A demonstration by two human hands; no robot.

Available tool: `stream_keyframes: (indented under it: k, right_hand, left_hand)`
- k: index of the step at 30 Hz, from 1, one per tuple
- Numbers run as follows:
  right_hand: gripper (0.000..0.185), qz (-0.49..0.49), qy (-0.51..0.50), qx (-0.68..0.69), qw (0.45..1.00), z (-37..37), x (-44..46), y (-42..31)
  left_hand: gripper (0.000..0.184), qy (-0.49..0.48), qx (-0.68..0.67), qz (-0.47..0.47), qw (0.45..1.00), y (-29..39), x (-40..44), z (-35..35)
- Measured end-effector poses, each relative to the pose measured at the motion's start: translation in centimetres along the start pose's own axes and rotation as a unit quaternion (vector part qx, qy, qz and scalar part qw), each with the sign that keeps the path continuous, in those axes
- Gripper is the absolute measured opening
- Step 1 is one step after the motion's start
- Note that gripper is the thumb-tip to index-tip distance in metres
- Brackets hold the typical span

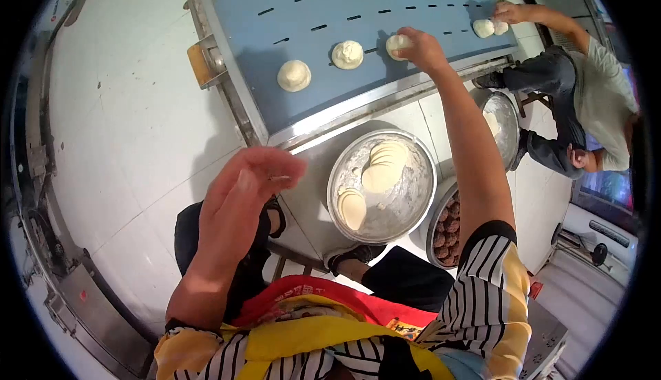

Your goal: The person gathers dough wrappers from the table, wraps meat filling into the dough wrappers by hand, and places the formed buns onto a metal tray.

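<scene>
My right hand (421,49) reaches over the blue slotted board (289,25), its fingertips closed on the edge of a round dough bun (396,46) that rests there. To the left of that bun lie two more, a dough bun (347,55) with a rough top and a smoother dough bun (294,75). My left hand (241,197) is raised nearer to me, left of the metal basin (406,225). Its fingers are loosely bent and the thumb stands apart, with nothing visible held. Flat dough rounds (384,166) overlap inside the floury basin, beside a smaller stack (352,208).
A metal pot (432,232) of brown filling balls (447,235) stands under my right forearm. At right, a seated co-worker (606,104) has a hand (508,13) at two dough buns (484,28), with another basin (508,121) below. A metal frame (330,121) edges the board.
</scene>
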State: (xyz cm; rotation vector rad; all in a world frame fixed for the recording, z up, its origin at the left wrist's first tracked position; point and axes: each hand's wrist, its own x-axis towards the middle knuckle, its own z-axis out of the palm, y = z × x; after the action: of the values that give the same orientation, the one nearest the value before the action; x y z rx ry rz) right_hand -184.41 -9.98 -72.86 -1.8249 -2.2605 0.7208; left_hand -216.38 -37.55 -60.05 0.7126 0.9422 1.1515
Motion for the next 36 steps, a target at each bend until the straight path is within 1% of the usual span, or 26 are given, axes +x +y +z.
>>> stream_keyframes:
  k: [2,3,6,9,12,15,18,21,24,26,27,29,33,36]
  right_hand:
    - [0.045,-0.027,0.022,-0.041,0.999,0.9,1.0,0.7]
    - [0.045,-0.041,0.032,-0.06,0.997,1.3,1.4,1.0]
    - [0.045,-0.059,0.026,-0.06,0.996,1.6,1.6,0.7]
    - [0.046,-0.077,0.007,-0.074,0.994,1.3,1.9,0.8]
    - [0.047,-0.124,-0.008,-0.095,0.988,1.2,2.3,1.0]
    - [0.047,-0.144,-0.04,-0.126,0.981,1.3,2.6,1.0]
    - [0.044,-0.145,-0.052,-0.196,0.969,1.8,3.0,1.2]
    - [0.044,-0.159,-0.057,-0.227,0.959,2.0,2.8,1.0]
    - [0.044,-0.143,-0.067,-0.245,0.957,2.4,2.8,0.7]
    - [0.046,-0.152,-0.059,-0.298,0.941,2.8,2.5,0.7]
    - [0.047,-0.159,-0.054,-0.324,0.931,2.9,2.6,0.7]
    - [0.051,-0.115,-0.036,-0.291,0.949,1.4,1.5,-1.6]
    - [0.055,0.006,-0.007,-0.246,0.969,1.6,1.9,-3.4]
    - [0.049,0.001,-0.023,-0.244,0.969,2.9,3.2,-1.7]
  left_hand:
    - [0.048,0.015,0.008,0.0,1.0,-0.2,0.3,-0.1]
    - [0.048,0.014,0.009,-0.009,1.0,-0.3,0.3,-0.1]
    - [0.049,0.003,0.015,-0.028,0.999,-0.6,0.7,-0.1]
    - [0.048,-0.018,0.031,-0.034,0.999,-0.7,1.2,-0.1]
    - [0.048,-0.03,0.048,-0.039,0.998,-0.8,1.7,0.0]
    - [0.047,-0.039,0.049,-0.042,0.997,-0.8,2.1,0.2]
    - [0.048,-0.042,0.043,-0.047,0.997,-1.0,2.3,0.0]
    - [0.047,-0.035,0.04,-0.058,0.997,-1.0,2.5,-0.2]
    - [0.044,-0.035,0.039,-0.064,0.997,-1.1,2.5,-0.3]
    - [0.042,-0.035,0.042,-0.066,0.996,-1.3,2.5,-0.3]
    - [0.038,-0.029,0.033,-0.072,0.996,-1.2,2.5,-0.1]
    - [0.03,-0.02,0.02,-0.092,0.995,-1.0,2.3,-0.2]
    - [0.03,-0.038,0.015,-0.082,0.996,-1.1,1.7,-0.4]
    - [0.031,-0.045,0.013,-0.088,0.995,-0.8,1.7,-0.4]
